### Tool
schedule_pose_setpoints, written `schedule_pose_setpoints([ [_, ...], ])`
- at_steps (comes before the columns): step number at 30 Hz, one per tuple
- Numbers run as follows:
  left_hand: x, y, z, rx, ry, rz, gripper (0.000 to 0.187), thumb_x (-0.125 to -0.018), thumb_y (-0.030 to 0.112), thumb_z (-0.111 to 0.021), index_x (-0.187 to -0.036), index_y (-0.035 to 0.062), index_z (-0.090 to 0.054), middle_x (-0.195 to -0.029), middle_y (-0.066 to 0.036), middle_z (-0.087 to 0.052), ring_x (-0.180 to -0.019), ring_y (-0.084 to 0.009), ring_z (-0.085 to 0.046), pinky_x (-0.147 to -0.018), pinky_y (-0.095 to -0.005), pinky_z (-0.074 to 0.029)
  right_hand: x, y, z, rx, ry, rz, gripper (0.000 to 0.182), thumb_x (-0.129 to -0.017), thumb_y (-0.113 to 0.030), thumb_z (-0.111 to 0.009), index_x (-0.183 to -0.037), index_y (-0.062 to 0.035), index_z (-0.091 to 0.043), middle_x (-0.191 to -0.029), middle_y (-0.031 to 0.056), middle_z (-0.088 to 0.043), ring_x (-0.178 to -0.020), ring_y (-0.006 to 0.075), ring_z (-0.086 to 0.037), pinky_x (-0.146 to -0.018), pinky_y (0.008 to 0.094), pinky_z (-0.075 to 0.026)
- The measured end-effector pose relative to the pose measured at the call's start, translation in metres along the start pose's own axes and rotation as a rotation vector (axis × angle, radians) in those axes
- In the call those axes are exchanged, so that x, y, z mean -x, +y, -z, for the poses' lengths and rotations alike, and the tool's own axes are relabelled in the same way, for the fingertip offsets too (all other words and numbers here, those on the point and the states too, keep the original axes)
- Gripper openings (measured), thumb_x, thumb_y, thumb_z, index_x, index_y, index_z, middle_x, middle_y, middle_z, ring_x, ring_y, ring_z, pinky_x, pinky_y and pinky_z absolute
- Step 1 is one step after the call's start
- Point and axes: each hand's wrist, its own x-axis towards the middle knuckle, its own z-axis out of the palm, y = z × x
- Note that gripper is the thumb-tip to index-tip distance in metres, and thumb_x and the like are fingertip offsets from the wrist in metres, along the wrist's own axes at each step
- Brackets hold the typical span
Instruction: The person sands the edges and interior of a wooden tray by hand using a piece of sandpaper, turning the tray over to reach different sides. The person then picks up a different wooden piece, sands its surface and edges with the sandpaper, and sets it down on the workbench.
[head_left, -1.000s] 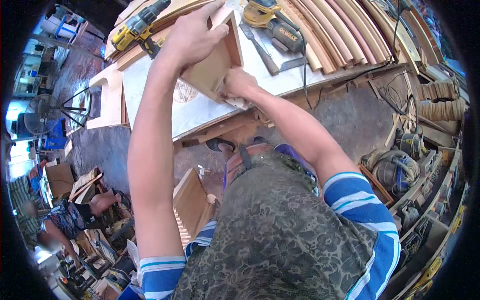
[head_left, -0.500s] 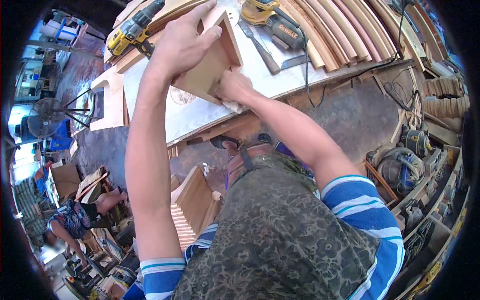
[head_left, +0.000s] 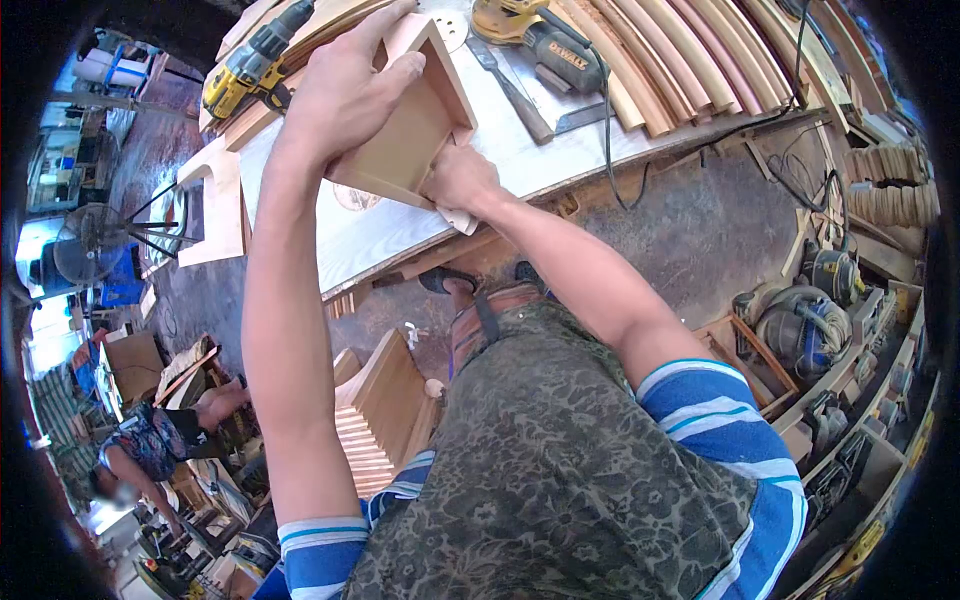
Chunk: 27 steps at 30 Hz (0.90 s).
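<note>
A shallow, open-sided wooden box [head_left: 395, 165] is held tilted over the edge of the white-topped workbench [head_left: 350, 235]. My left hand [head_left: 345, 95] grips its far left side, with the thumb stretched along the rim. At the box's near right corner, my right hand [head_left: 462, 180] is closed, fingers folded inward against the wood. A pale folded sheet [head_left: 458, 220] pokes out beneath that hand; whether it is sandpaper or cloth I cannot tell. Left of the box lies a yellow and black cordless drill [head_left: 250, 70]. A chisel [head_left: 512, 95] rests to the right.
A yellow DeWalt sander [head_left: 565, 60] with its black cord sits near long curved wooden strips [head_left: 670, 70]. Stacked boards [head_left: 375, 400] stand on the floor to my left. A fan [head_left: 90, 240] and a bent-over person [head_left: 150, 445] are farther left. Tools fill a shelf [head_left: 850, 420] at right.
The box and both hands sit slightly further left in view, as do the drill and sander. My right hand has shifted a little at the box's corner, still closed.
</note>
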Motion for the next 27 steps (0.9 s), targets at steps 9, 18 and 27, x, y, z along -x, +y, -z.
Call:
schedule_pose_setpoints([
  [9, -0.001, -0.004, -0.002, -0.049, 0.042, -0.006, 0.06, -0.093, 0.033, -0.067, -0.147, 0.0111, -0.056, -0.129, -0.025, -0.068, -0.113, -0.0395, -0.069, -0.101, -0.0437, -0.053, -0.01, 0.003, 0.003, -0.008, -0.045, -0.035, 0.043, -0.079, -0.031, -0.08, -0.113, -0.0072, -0.075, -0.11, 0.0239, -0.074, -0.107, 0.0366, -0.072, -0.094, 0.0466, -0.057],
  [18, -0.005, -0.005, -0.006, 0.023, 0.071, -0.037, 0.059, -0.093, 0.033, -0.068, -0.147, 0.0116, -0.056, -0.126, -0.024, -0.07, -0.111, -0.0374, -0.07, -0.101, -0.0425, -0.052, -0.005, -0.007, 0.015, 0.001, -0.057, -0.011, 0.039, -0.08, -0.028, -0.079, -0.107, 0.0001, -0.076, -0.106, 0.0254, -0.075, -0.103, 0.0361, -0.074, -0.091, 0.0458, -0.059],
  [27, -0.001, -0.001, -0.001, -0.055, 0.053, -0.002, 0.059, -0.093, 0.032, -0.067, -0.147, 0.0091, -0.056, -0.131, -0.026, -0.067, -0.118, -0.0399, -0.068, -0.105, -0.0432, -0.051, 0.005, -0.013, 0.031, 0.023, -0.196, -0.031, 0.047, -0.081, -0.03, -0.077, -0.118, -0.0012, -0.074, -0.119, 0.025, -0.072, -0.108, 0.0375, -0.073, -0.093, 0.0453, -0.059],
])
